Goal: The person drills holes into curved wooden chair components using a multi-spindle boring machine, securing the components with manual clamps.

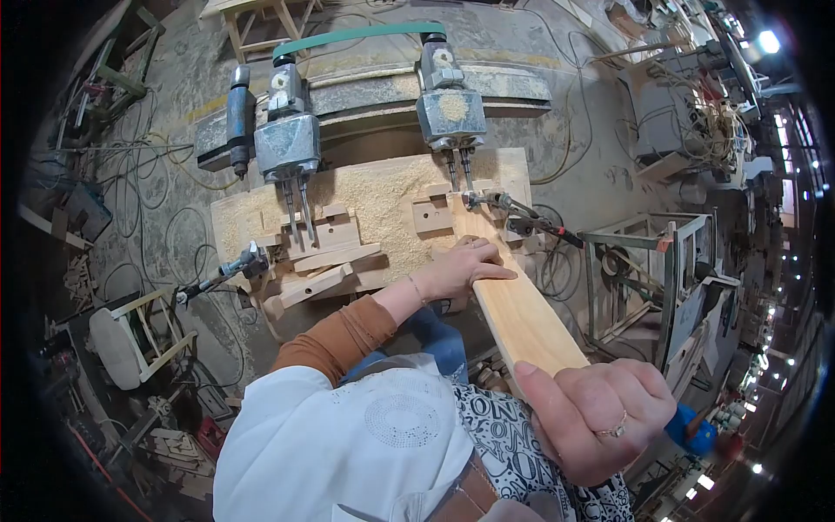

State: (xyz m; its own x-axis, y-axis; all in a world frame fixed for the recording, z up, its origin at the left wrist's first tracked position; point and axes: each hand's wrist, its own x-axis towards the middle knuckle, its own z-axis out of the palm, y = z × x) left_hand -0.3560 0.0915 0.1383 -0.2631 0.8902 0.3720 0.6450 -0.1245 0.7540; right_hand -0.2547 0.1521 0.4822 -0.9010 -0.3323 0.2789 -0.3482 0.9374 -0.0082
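Observation:
A long pale wooden board (pixel 526 317) runs from the right-hand drill bits down toward my body. My left hand (pixel 470 268) is closed over the board near its middle. Around the board's near end my right hand (pixel 600 413), with a ring on one finger, is wrapped. The board's far end lies beside a wooden block (pixel 432 215) and under a toggle clamp (pixel 493 201). Two drill bits (pixel 461 168) of the right drill head (pixel 450 113) stand just beyond that end.
At the left, a second drill head (pixel 287 143) stands over wooden pieces (pixel 337 257) and another clamp (pixel 248 261). Sawdust covers the worktable (pixel 513 165). A metal frame (pixel 665 261) is at the right, a stool (pixel 117 348) at the left; hoses lie on the floor.

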